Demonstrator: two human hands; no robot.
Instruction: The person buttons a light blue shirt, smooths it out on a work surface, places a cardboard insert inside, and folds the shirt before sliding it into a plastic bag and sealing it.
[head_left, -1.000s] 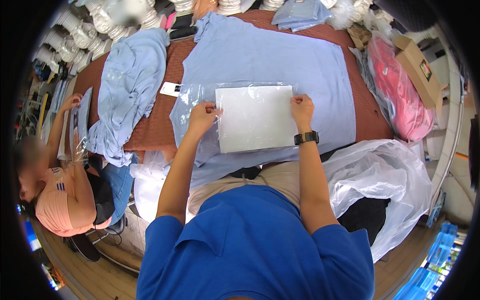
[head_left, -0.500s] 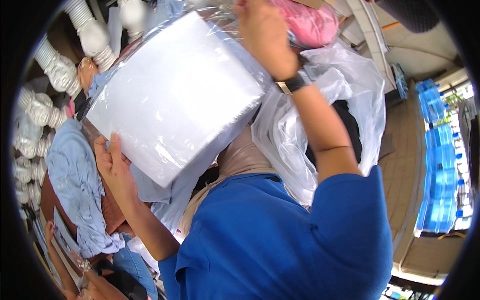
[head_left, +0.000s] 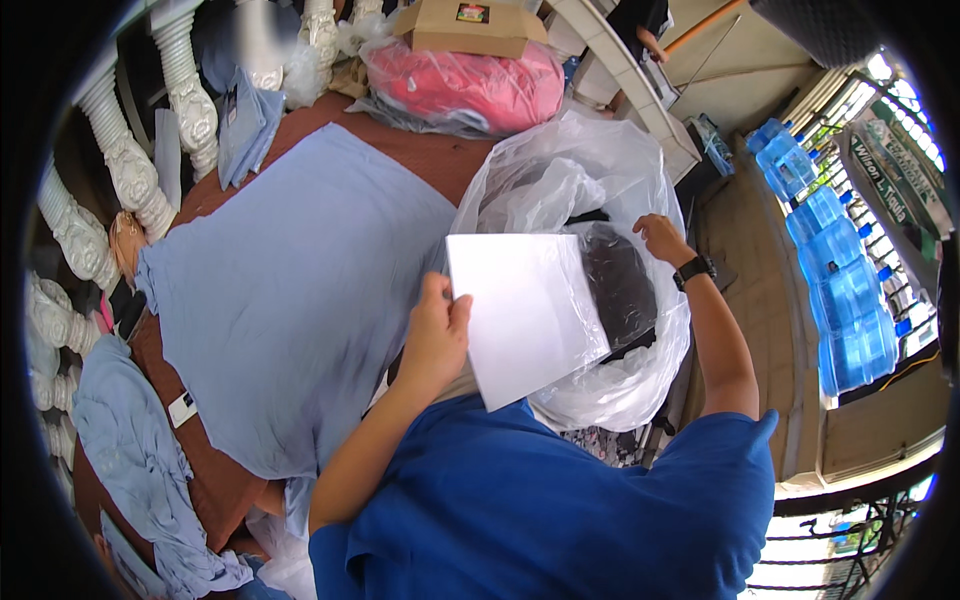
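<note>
My left hand [head_left: 437,335] grips the left edge of a stiff white sheet [head_left: 525,310], with the thumb on its face. Clear plastic film [head_left: 618,285] covers the sheet's right part and reaches beyond its edge. That end lies over the opening of a large translucent plastic bag [head_left: 640,385], which has dark contents. At the bag's right rim is my right hand [head_left: 662,240], its fingers curled; what they pinch, if anything, is too small to make out. A light blue garment [head_left: 300,290] lies spread out flat to the left of the sheet.
The garment rests on a brown cloth-covered table [head_left: 440,165]. Behind are a pink bundle in clear plastic [head_left: 465,85] and a cardboard box [head_left: 470,28]. A crumpled blue garment [head_left: 125,430] hangs at the left, near white balusters [head_left: 120,150]. Blue water bottles [head_left: 840,290] line the right side.
The white sheet in its film has moved from over the table to the right, above the plastic bag, uncovering the spread blue garment. Both hands have moved right, the right one also nearer.
</note>
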